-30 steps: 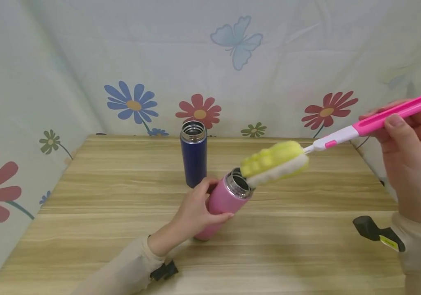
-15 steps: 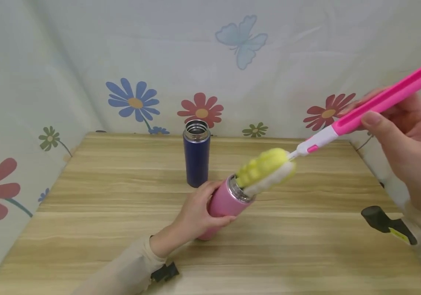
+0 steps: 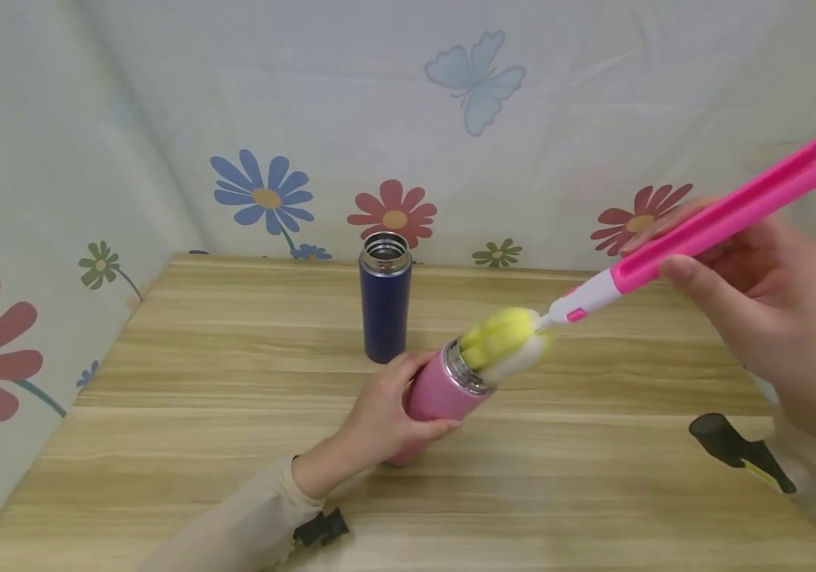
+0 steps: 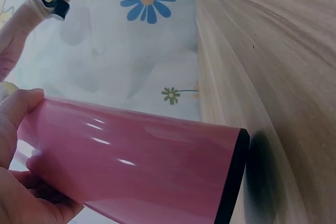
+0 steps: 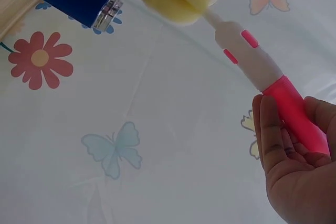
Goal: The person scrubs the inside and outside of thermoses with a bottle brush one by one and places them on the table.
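Pink metal-necked bottle tilted, base at or just off bench, your left hand wrapped round its upper body; your right hand pinches brush handle, sponge head partly inside. Bottle probably rigid, slick: hold mid-body. Sponge head likely soft: steer by handle.
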The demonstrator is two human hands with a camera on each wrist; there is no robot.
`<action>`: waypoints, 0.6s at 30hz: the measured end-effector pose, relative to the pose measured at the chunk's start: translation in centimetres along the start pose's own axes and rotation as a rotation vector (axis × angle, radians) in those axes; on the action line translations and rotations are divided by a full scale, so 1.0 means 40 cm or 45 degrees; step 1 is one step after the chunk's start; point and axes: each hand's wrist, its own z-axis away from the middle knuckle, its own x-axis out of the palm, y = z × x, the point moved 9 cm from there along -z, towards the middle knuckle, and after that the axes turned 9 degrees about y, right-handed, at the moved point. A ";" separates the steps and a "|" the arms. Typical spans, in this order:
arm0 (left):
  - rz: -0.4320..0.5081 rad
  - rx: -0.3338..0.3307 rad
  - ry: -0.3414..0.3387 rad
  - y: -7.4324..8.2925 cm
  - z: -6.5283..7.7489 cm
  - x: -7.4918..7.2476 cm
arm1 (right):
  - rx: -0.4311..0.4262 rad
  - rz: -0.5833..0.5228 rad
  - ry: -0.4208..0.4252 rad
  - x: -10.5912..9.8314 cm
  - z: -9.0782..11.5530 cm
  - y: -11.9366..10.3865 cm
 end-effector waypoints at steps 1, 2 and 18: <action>0.002 -0.004 -0.005 -0.001 0.000 0.000 | -0.012 -0.024 -0.020 0.005 0.002 0.000; 0.007 -0.009 -0.010 -0.002 0.000 0.000 | -0.017 -0.009 -0.030 0.009 0.004 0.001; 0.023 0.008 -0.006 0.002 0.001 -0.005 | -0.164 0.152 -0.154 0.069 0.017 0.014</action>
